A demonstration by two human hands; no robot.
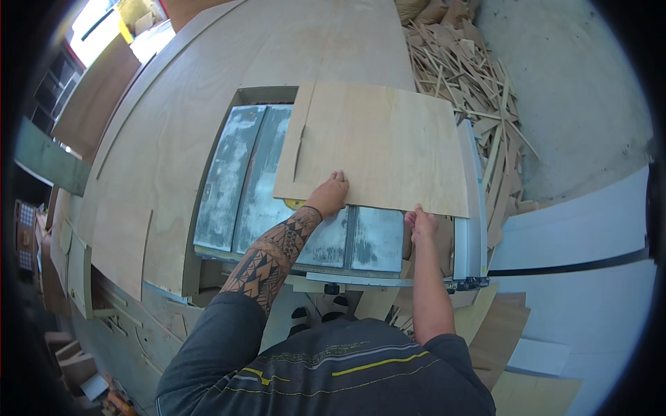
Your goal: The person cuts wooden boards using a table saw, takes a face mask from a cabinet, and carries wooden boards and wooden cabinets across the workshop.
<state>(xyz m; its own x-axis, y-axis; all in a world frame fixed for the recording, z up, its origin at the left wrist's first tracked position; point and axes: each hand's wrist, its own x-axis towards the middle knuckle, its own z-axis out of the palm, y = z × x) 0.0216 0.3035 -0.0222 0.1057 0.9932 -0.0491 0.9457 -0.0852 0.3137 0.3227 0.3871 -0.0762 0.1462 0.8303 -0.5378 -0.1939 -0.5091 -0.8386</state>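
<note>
A pale plywood board lies across the metal top of a table saw. My left hand rests on the board by its near edge, fingers laid forward on the surface. At the near right corner, my right hand grips the board's edge, thumb on top and the other fingers below. Left of my left hand, a dark narrow sliver runs lengthwise in the board; whether it is the blade or only a slit, I cannot tell. A bit of yellow insert shows under the near left edge.
A large wooden table surrounds the saw on the left and far sides. Along the right runs a metal fence. Wood offcuts are heaped beyond it. White sheets lie at the right, and a loose panel at the left.
</note>
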